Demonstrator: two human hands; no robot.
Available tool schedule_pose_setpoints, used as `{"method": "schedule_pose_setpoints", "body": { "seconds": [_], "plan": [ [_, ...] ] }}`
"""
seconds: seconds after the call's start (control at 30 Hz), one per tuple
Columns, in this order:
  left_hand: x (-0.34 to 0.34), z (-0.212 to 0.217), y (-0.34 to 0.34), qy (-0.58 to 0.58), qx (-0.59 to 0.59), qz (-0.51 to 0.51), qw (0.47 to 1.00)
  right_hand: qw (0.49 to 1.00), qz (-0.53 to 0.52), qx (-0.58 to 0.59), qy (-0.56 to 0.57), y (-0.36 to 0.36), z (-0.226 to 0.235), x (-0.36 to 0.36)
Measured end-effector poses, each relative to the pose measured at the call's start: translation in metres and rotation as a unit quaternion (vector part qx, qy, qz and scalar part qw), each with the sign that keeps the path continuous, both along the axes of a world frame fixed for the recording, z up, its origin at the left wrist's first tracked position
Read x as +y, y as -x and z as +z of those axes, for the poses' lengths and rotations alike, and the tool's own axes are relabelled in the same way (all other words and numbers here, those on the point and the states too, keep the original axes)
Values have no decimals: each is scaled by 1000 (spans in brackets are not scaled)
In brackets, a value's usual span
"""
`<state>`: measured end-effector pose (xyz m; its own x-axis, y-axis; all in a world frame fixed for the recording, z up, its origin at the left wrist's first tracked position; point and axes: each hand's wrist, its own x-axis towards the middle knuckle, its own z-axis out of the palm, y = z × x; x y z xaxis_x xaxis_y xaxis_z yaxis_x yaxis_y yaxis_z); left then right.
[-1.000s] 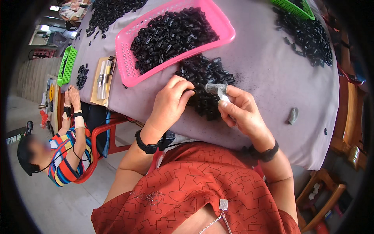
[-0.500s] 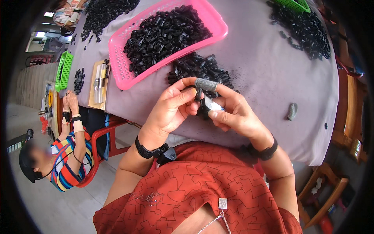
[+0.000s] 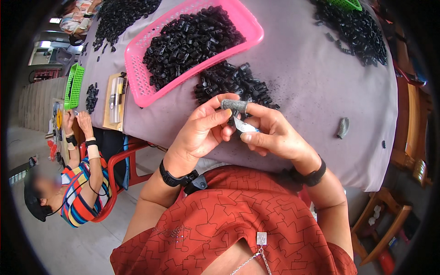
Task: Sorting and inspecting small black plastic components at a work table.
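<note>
My left hand (image 3: 201, 133) and my right hand (image 3: 275, 135) meet just above the near edge of the grey-covered table (image 3: 311, 82). The right hand has a grey finger sleeve (image 3: 234, 104) on its forefinger and pinches a small silvery blade (image 3: 245, 126). My left fingertips close on a small dark piece (image 3: 231, 122), mostly hidden, pressed against the blade. Directly beyond the hands lies a loose pile of small black plastic parts (image 3: 229, 82). Behind that stands a pink basket (image 3: 140, 94) full of the same parts.
A spare grey finger sleeve (image 3: 342, 127) lies on the cloth to the right. More black parts (image 3: 357, 32) are heaped far right and far left. A wooden block with a metal tool (image 3: 117, 98) and a green basket (image 3: 73, 85) are left. A seated person (image 3: 68, 183) works there.
My left hand came back from the black pile and joined the right hand. Both hands drew slightly toward me, now working together at the blade.
</note>
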<state>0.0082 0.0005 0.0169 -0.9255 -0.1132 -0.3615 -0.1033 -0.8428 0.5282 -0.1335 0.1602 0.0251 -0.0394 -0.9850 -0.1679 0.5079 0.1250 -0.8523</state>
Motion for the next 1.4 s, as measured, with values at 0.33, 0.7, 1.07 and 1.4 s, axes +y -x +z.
{"method": "schedule_pose_setpoints", "body": {
  "seconds": [0.33,0.7,1.07,1.4],
  "plan": [
    [-3,-2,-4,26,-12,4,1000,996,-83,-11,14,0,-7,-2],
    [-11,-2,-11,22,6,30,999,993,-118,-11,-14,0,-5,-3],
    [-5,4,-4,52,-39,37,997,995,-99,-2,-17,-1,-3,-3],
    [-1,-1,-1,49,-24,48,997,1000,-18,7,6,0,-1,-1]
  ]
}}
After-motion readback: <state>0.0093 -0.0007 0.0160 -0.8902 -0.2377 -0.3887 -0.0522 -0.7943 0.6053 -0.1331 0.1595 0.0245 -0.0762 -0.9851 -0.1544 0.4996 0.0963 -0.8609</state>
